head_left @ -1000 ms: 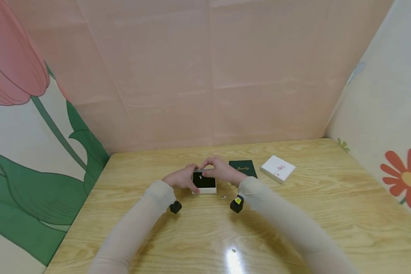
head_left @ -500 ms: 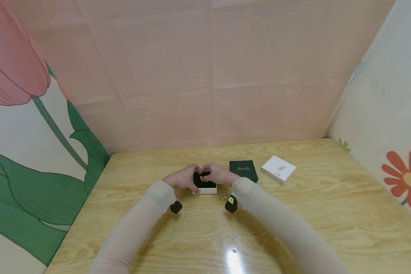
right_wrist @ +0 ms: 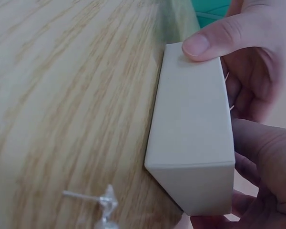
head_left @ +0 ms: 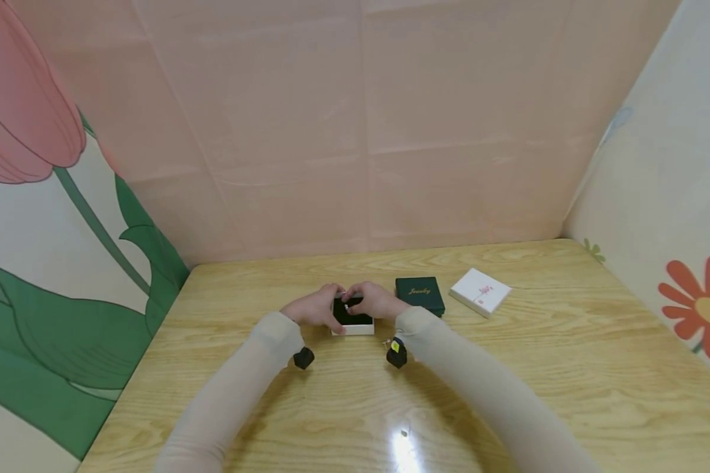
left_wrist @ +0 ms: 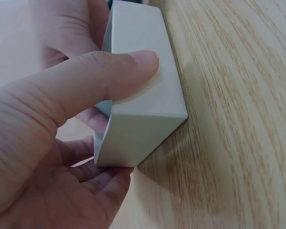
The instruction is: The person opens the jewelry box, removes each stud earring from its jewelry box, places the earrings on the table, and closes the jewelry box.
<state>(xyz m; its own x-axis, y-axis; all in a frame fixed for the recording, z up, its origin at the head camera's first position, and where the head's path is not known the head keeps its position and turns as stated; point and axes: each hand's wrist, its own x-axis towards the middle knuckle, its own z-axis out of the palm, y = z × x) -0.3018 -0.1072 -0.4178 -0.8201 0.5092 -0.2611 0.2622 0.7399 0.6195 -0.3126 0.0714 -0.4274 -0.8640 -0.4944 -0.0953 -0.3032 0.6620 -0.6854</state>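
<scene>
While woodgrain [head_left: 343,401] bears the open box [head_left: 355,319], pink sheeting [head_left: 355,131] hangs behind.

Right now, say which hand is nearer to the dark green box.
Right. The right hand, at the open white box, is just left of the dark green box; the left hand, gripping the open white box's left side, is farther left.

Two white boxes [head_left: 353,329] [head_left: 480,292]; one green box [head_left: 420,295]; one loose earring [right_wrist: 107,204]; two wrist cameras [head_left: 304,358] [head_left: 397,355]; one table [head_left: 331,407].
</scene>
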